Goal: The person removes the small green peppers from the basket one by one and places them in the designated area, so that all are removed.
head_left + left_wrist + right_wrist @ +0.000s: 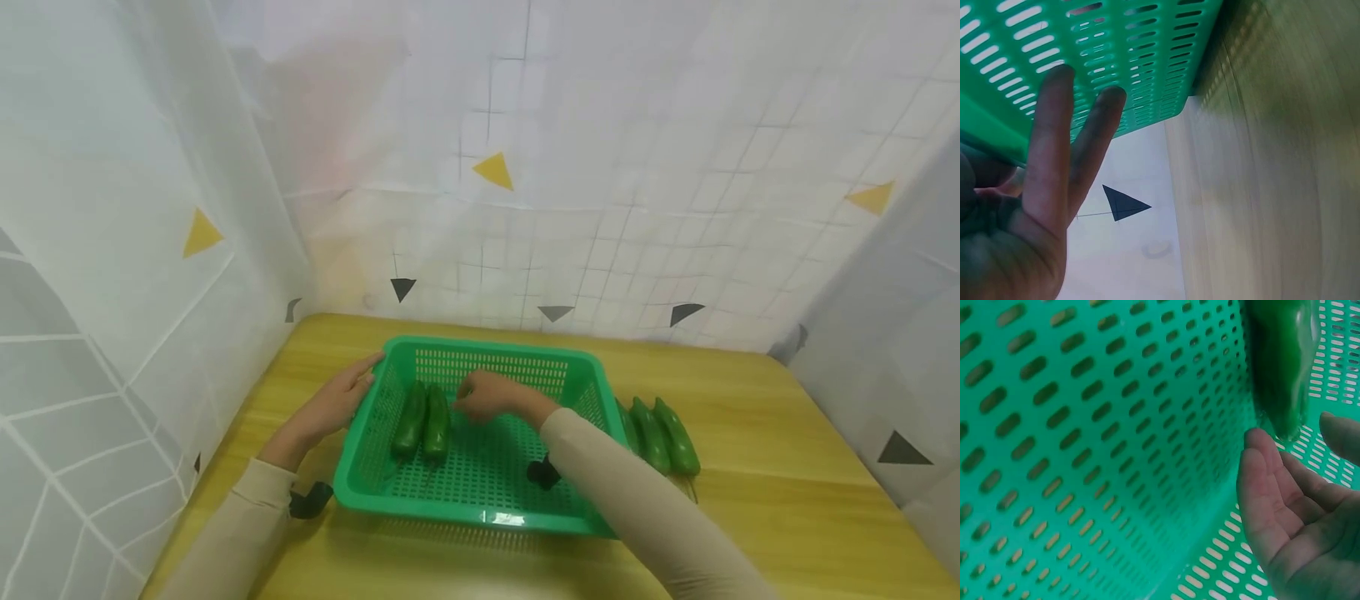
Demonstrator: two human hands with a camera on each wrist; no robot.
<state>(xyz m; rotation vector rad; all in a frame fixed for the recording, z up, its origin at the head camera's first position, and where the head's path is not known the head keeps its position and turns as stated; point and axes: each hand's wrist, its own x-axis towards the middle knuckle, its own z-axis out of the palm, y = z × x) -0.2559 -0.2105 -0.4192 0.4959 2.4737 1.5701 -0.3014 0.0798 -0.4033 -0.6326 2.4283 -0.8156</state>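
A green plastic basket [480,518] with slotted walls sits on the table. Two long green peppers [437,425] lie side by side in its left half. My right hand [487,396] reaches inside, just right of them. The right wrist view shows its fingers extended and slightly bent, with nothing held, close to the end of a green pepper [1282,369]. Outside the basket, my left hand [337,404] rests at the left wall and rim. In the left wrist view, two straight fingers [1050,150] lie against the slotted wall.
Three more green peppers [678,437] lie on the wooden table [787,500] right of the basket, partly hidden by the basket and right sleeve [637,492]. White patterned sheeting [600,167] hangs behind the table and along both sides.
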